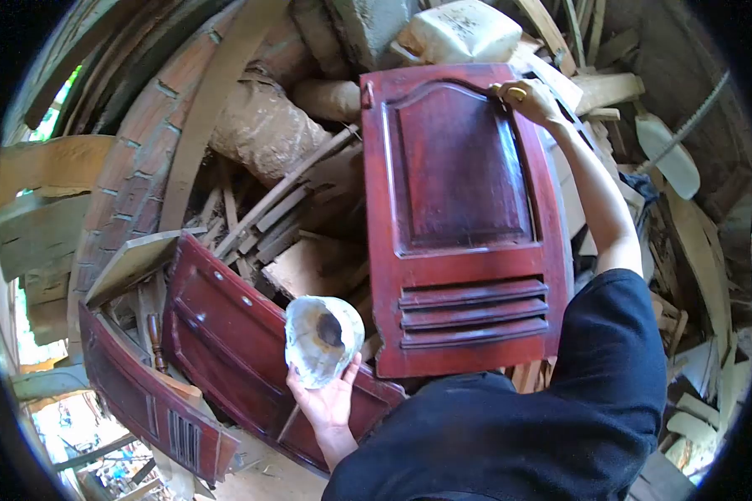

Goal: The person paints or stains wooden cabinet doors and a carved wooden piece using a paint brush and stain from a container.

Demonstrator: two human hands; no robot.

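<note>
A whitish, bowl-like container [303, 334] with a dark patch inside is held from below by my left hand [326, 402], its fingers around the lower rim. My right hand [530, 100] is at the upper right of a dark red panelled door [459, 167], fingers closed around something small and yellowish at the door's moulding. The door has one large raised panel above and several slats below. What the right hand holds is too small to name.
Other red panels [226, 334] lean at the lower left, with a turned wooden spindle [155, 342] between them. Behind the door are stacked planks, dusty sacks [267, 129] and a white plastic container [464, 32]. A brick wall [129, 179] rises at left.
</note>
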